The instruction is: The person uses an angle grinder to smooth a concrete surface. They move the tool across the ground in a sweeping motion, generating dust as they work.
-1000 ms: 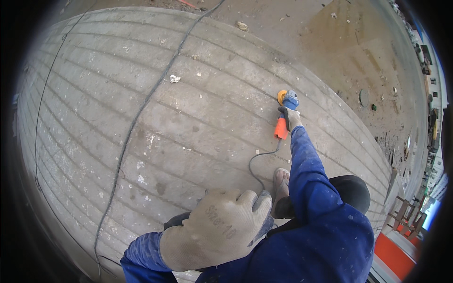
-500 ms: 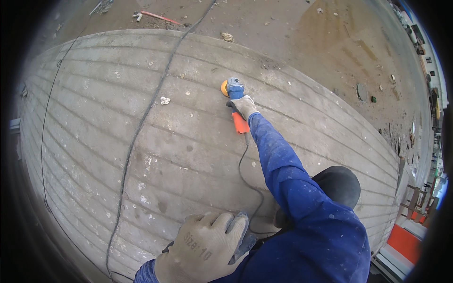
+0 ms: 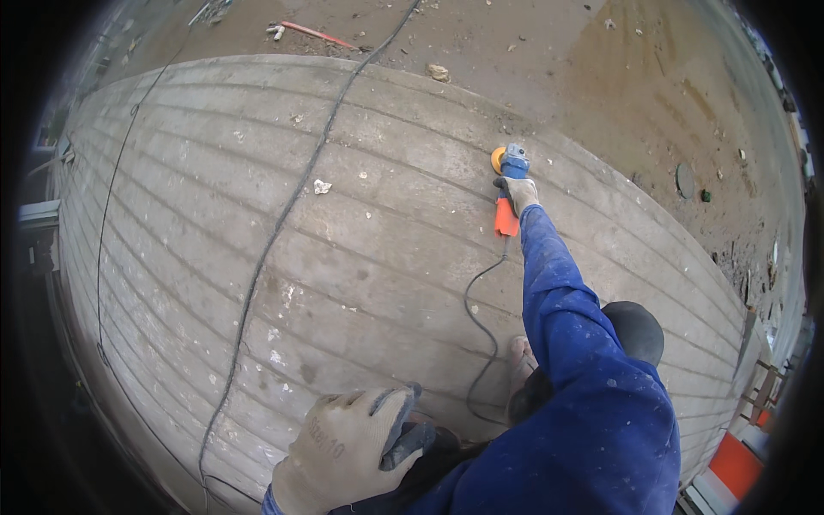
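Observation:
Out over the grooved concrete slab (image 3: 412, 275), my right hand (image 3: 519, 190), in a pale work glove, grips a blue angle grinder (image 3: 513, 163). A yellow disc (image 3: 498, 159) sits on its left side, low against the slab; whether it touches cannot be told. An orange sleeve (image 3: 506, 220) covers the grinder's rear, and a dark power cord (image 3: 476, 313) trails from it toward my feet. My left hand (image 3: 343, 442), in a matching glove with a dark palm, hangs close to my body. Its thumb and fingers are loosely bent and apart, with nothing visible in them.
A thick dark cable (image 3: 287, 219) crosses the slab to my left, with a thinner cable (image 3: 101, 257) beyond it. A white chip (image 3: 321, 186) and small crumbs lie scattered. Past the slab's far edge are muddy ground (image 3: 549, 77) and a red stick (image 3: 319, 35). My knee (image 3: 635, 332) is bent nearby.
The grinder in my right hand has moved to the right along the slab's far part. My left hand has turned slightly and sits lower left. The view has shifted a little.

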The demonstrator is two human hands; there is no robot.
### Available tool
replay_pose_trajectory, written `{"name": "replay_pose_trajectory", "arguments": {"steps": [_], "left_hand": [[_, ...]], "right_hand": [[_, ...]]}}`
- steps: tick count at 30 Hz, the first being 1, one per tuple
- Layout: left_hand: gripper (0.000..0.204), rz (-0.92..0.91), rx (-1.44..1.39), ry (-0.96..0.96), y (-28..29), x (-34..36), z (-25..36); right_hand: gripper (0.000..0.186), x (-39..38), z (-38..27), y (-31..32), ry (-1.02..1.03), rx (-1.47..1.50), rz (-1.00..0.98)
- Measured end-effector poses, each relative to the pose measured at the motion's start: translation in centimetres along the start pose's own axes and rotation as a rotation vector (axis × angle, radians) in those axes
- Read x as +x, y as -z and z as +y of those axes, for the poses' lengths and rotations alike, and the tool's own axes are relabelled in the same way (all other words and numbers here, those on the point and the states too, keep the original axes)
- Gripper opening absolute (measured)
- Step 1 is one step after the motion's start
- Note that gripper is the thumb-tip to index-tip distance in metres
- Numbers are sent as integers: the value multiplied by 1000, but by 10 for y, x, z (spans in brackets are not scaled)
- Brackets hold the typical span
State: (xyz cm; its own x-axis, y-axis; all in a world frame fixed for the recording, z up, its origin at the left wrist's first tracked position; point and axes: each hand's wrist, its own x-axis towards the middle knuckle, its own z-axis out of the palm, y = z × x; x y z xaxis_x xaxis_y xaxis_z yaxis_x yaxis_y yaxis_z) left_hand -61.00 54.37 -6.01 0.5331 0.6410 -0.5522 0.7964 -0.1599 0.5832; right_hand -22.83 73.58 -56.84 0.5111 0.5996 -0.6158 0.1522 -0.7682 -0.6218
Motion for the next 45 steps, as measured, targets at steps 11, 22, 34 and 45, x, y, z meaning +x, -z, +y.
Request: {"name": "replay_pose_trajectory", "arguments": {"steps": [11, 22, 34, 45], "left_hand": [[79, 53, 155, 820, -146, 67, -241], [106, 177, 158, 816, -193, 77, -248], [111, 138, 76, 826, -182, 69, -256], [109, 122, 80, 807, -187, 71, -258]], "right_hand": [[33, -120, -27, -44, 18, -7, -152], [52, -231, -110, -203, 303, -558, -401], [29, -175, -105, -164, 66, -113, -265], [40, -154, -106, -174, 81, -290, -238]]}}
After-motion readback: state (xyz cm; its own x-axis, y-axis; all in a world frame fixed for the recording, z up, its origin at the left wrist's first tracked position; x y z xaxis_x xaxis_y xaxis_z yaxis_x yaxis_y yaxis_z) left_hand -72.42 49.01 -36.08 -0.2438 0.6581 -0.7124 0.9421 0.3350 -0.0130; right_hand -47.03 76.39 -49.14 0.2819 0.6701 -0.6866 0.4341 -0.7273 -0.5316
